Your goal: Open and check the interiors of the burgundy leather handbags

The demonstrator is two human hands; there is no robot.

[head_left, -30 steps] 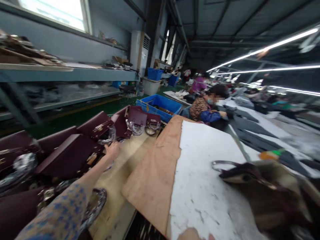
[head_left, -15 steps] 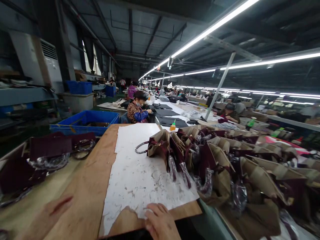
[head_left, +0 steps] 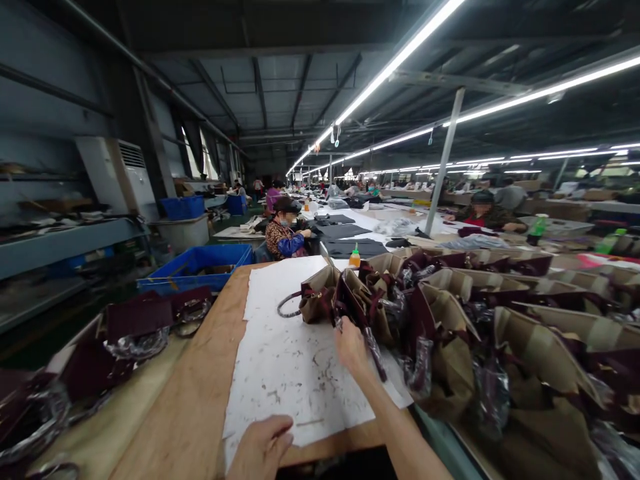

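My right hand (head_left: 351, 347) reaches forward to a row of maroon and beige handbags standing on the white sheet. Its fingers are closed at the plastic-wrapped handle of a handbag (head_left: 320, 297) near the row's left end; the hand covers most of that handle. Beside it hangs another wrapped handle (head_left: 375, 353). Low in the view, my left hand (head_left: 263, 443) is over the near part of the white paper sheet (head_left: 280, 373). Its thumb and fingers are slightly apart, with nothing visible between them.
More handbags (head_left: 540, 353) crowd the right side. Maroon bags (head_left: 137, 320) lie on the left, near a blue crate (head_left: 195, 267). An orange bottle with a green cap (head_left: 355, 257) stands behind the sheet. A co-worker (head_left: 285, 230) sits beyond the wooden tabletop (head_left: 185, 373).
My right hand has moved forward from the sheet's near edge to the handbags and closed at a handle. My left hand has come rightward over the paper. The view has turned slightly left.
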